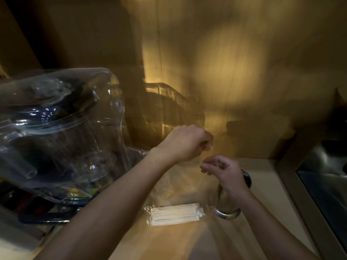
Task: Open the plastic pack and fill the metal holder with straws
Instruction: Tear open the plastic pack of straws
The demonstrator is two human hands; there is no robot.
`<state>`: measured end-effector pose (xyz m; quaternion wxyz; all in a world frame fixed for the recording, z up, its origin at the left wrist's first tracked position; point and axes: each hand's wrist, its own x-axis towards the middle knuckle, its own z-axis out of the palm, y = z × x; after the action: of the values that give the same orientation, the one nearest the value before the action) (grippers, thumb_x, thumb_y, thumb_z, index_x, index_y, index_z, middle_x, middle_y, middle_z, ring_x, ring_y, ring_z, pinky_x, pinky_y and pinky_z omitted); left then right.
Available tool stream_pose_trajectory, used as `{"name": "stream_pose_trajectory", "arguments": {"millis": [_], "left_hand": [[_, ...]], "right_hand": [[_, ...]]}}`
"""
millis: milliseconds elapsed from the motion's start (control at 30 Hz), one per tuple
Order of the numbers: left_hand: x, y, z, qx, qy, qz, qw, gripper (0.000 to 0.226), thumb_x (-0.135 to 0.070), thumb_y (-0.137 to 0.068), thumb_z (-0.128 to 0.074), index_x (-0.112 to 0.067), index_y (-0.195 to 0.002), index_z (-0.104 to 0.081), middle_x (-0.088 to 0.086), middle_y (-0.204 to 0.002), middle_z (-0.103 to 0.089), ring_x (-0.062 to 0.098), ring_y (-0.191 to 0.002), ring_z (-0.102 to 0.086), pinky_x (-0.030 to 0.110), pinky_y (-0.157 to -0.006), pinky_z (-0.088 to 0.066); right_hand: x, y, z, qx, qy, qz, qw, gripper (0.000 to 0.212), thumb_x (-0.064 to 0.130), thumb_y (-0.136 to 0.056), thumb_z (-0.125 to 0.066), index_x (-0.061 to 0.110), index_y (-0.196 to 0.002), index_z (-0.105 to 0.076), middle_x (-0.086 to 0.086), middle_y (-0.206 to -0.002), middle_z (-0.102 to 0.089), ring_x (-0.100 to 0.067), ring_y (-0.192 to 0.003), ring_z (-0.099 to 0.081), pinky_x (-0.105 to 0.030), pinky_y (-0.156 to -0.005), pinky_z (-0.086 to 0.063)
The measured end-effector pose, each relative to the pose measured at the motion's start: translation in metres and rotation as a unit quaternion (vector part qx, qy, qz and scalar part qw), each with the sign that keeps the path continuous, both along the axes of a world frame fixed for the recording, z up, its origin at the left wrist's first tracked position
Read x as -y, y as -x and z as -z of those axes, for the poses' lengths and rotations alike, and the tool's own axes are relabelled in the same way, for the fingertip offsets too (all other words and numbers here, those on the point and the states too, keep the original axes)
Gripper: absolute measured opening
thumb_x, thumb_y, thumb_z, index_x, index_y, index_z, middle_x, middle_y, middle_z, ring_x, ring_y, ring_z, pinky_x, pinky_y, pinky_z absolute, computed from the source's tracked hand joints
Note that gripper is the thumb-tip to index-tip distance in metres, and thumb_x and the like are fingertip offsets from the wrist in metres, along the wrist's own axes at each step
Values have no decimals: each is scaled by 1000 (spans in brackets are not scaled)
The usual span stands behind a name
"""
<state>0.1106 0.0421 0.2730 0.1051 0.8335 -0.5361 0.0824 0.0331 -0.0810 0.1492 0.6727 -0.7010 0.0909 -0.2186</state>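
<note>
Both hands hover over the pale counter in a blurred view. My left hand (185, 143) and my right hand (223, 171) are pinched close together at the top of a translucent plastic pack (178, 184), which hangs below them as a smear. A small wrapped bundle of white straws (174, 214) lies flat on the counter under the hands. The shiny metal holder (228, 214) sits just right of the bundle, largely hidden behind my right wrist.
Large clear glass jars with lids (56, 128) crowd the left side, above a dark blue frame (47, 216). A wooden wall (244, 72) rises close behind. A steel sink (323, 175) borders the counter on the right.
</note>
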Motion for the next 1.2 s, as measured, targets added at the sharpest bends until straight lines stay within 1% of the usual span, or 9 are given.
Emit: {"name": "stream_pose_trajectory", "arguments": {"millis": [167,367,467,567,667,800,900,967,1200], "left_hand": [[-10,-10,-38,-53,81,-40,995,14,-18,-84,-62,-19,-95,-71,4,-92,-74,26,-87,-67,36,-74,-53],[-23,-25,-60,-34,124,-97,987,8,-19,-84,-63,-14,-87,-70,5,-84,-72,27,-85,-65,43,-73,-54],[-25,-20,-60,-2,131,-95,987,23,-17,-84,-64,-19,-107,-62,2,-102,-67,22,-100,-61,39,-86,-51],[-20,4,-55,90,98,-19,991,53,-28,-78,-69,-26,-126,-48,2,-125,-56,24,-116,-48,34,-94,-35],[0,39,-34,137,42,130,981,50,-32,-77,-67,-21,-123,-51,4,-119,-60,25,-113,-52,37,-95,-34],[23,43,-1,144,-159,107,971,42,-34,-84,-59,-20,-122,-49,2,-121,-60,23,-116,-52,37,-101,-31],[23,26,8,130,-190,54,972,20,-17,-89,-53,-19,-106,-62,5,-110,-68,28,-106,-61,34,-85,-43],[21,19,7,110,-176,41,977,19,-15,-88,-53,-20,-102,-65,6,-105,-69,29,-99,-64,30,-69,-41],[11,1,-13,61,-126,23,990,15,-22,-85,-58,-25,-97,-68,4,-103,-69,27,-98,-63,28,-69,-36]], "right_hand": [[5,22,23,-52,-18,17,998,21,-3,-73,-69,17,-66,-70,3,-60,-71,-8,-60,-64,-15,-57,-50],[18,37,24,-46,24,47,998,31,-7,-74,-66,21,-61,-70,9,-58,-69,1,-56,-59,-9,-57,-45],[25,39,17,-38,92,57,993,27,-2,-76,-67,21,-61,-70,6,-62,-67,1,-56,-57,-11,-57,-43],[31,41,15,-48,133,58,988,31,2,-76,-68,30,-62,-71,10,-68,-69,2,-59,-58,-10,-58,-43],[32,41,16,-59,140,51,987,34,1,-75,-69,31,-61,-71,13,-64,-69,3,-61,-59,-10,-60,-44],[33,44,10,-64,161,37,984,28,1,-75,-69,27,-65,-72,7,-64,-69,0,-63,-61,-12,-61,-44],[33,50,6,-60,177,42,981,19,0,-73,-71,19,-71,-73,5,-69,-70,3,-62,-60,-8,-59,-43],[36,55,5,-72,178,44,980,16,1,-74,-71,17,-74,-73,4,-72,-70,4,-64,-61,-8,-61,-44],[45,78,22,-106,182,83,974,26,6,-75,-71,31,-69,-69,7,-68,-71,5,-63,-60,-6,-57,-42]]}}
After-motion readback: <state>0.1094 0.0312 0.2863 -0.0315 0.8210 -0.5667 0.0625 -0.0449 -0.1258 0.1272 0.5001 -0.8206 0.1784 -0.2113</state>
